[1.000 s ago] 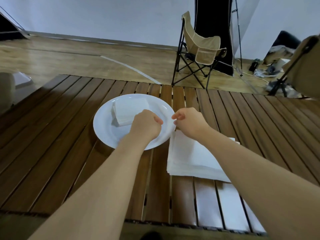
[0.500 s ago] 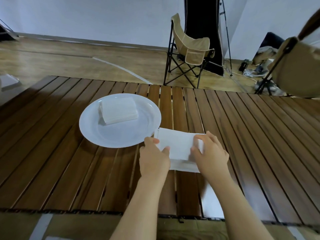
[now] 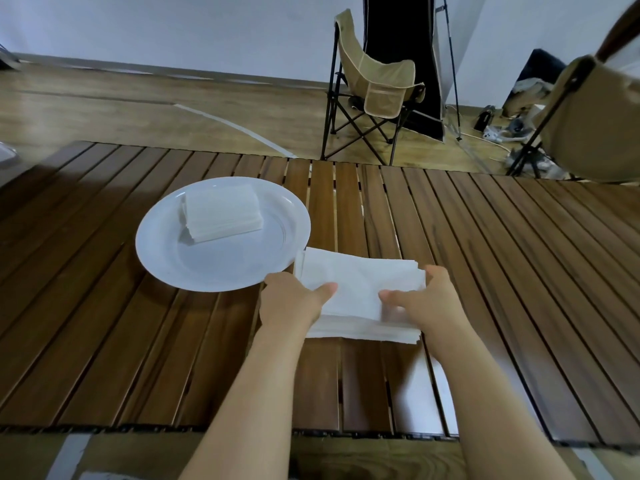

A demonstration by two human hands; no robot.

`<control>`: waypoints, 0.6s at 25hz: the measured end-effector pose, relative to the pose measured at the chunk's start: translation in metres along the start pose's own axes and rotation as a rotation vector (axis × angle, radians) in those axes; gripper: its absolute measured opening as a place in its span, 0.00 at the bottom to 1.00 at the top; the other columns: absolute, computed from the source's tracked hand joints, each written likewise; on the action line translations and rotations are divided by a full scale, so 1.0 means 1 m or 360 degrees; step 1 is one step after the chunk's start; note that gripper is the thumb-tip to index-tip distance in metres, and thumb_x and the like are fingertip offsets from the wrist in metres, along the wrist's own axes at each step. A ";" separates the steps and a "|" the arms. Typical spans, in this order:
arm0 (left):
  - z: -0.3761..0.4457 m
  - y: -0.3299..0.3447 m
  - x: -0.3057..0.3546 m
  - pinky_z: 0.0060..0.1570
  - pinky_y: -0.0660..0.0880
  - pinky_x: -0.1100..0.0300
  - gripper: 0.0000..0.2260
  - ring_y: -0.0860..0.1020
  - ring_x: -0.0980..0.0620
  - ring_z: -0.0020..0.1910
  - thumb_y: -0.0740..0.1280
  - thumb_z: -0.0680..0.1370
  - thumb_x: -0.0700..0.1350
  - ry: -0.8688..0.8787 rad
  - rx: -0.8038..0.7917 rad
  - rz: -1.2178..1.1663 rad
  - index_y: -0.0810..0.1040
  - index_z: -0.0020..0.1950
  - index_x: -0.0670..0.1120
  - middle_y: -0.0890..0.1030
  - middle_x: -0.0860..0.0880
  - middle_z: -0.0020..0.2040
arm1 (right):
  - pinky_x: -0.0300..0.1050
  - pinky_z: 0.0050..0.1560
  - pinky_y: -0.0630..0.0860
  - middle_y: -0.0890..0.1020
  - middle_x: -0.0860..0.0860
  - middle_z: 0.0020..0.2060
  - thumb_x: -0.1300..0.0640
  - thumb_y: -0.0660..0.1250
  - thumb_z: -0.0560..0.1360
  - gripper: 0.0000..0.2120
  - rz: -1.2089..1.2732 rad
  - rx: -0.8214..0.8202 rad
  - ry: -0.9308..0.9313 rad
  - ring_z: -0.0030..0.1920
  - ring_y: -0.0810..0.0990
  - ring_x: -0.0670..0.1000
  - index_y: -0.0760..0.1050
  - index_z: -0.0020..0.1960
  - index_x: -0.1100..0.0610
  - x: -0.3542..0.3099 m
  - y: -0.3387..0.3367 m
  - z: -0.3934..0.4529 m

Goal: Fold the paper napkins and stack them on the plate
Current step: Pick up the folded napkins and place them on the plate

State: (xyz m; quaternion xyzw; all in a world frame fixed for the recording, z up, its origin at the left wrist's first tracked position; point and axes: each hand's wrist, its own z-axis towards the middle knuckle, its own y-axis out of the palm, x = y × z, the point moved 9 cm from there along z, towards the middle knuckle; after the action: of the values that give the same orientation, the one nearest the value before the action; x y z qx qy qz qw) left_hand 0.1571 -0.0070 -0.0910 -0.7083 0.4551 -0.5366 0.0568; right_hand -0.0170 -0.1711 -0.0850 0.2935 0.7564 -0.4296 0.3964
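Nearest the camera, two bare forearms reach forward over the near edge of the slatted wooden tabletop (image 3: 519,271). Compared with half a second ago, both hands sit on the outer ends of the napkin pile rather than on top of it, and the top sheet now shows as a wider, flatter sheet between them; a second ago both were raised with curled fingers over the plate's near rim.

The left hand (image 3: 291,303) grips the left end of the stack of unfolded napkins (image 3: 360,296): its thumb lies flat on the top sheet, pointing right, while the fingers are tucked out of sight at the pile's edge. The right hand (image 3: 426,299) holds the right end in the same way, thumb stretched leftward on the paper and fingers curled round the far right corner. Each grip is narrow, closed on the paper; whether it takes only the top sheet or several layers I cannot tell. The pile rests on the tabletop, its far left corner just touching or slipping under the rim of the plate (image 3: 156,244).

Beyond, the white plate lies left of centre, carrying a neat pile of folded napkins (image 3: 221,213) on its far half. Past the tabletop, on the wooden floor, stands a beige folding chair (image 3: 377,84).
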 end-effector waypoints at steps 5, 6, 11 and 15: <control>0.001 0.009 -0.010 0.52 0.75 0.56 0.39 0.76 0.44 0.58 0.77 0.65 0.58 -0.0155 -0.0359 -0.0035 0.69 0.67 0.40 0.75 0.44 0.62 | 0.58 0.57 0.77 0.82 0.56 0.52 0.53 0.84 0.43 0.46 0.0132 -0.0190 0.0344 0.52 0.81 0.60 0.75 0.60 0.60 0.022 0.000 0.009; 0.002 0.011 -0.012 0.55 0.75 0.54 0.39 0.76 0.44 0.57 0.78 0.63 0.58 -0.0169 -0.0409 -0.0044 0.70 0.66 0.41 0.76 0.44 0.61 | 0.58 0.57 0.78 0.83 0.56 0.51 0.52 0.84 0.37 0.49 0.0169 -0.0218 0.0378 0.51 0.82 0.61 0.76 0.58 0.61 0.025 -0.001 0.010; 0.001 0.017 -0.013 0.60 0.74 0.48 0.35 0.76 0.44 0.58 0.78 0.64 0.55 -0.0158 -0.0496 -0.0005 0.71 0.65 0.43 0.76 0.44 0.61 | 0.57 0.56 0.78 0.83 0.59 0.50 0.56 0.84 0.54 0.31 0.0314 -0.0309 0.0473 0.50 0.81 0.60 0.77 0.54 0.62 0.029 -0.001 0.003; 0.001 0.020 -0.012 0.62 0.73 0.48 0.30 0.75 0.44 0.59 0.77 0.68 0.52 -0.0160 -0.0536 -0.0047 0.71 0.65 0.43 0.75 0.44 0.61 | 0.58 0.56 0.78 0.83 0.58 0.49 0.52 0.83 0.56 0.30 0.0258 -0.0317 0.0393 0.50 0.81 0.61 0.78 0.53 0.61 0.024 0.000 0.004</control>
State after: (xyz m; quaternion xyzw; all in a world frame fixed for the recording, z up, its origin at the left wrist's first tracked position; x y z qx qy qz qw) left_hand 0.1465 -0.0108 -0.1110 -0.7405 0.5246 -0.4173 -0.0480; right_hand -0.0277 -0.1722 -0.1073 0.3633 0.8121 -0.2798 0.3609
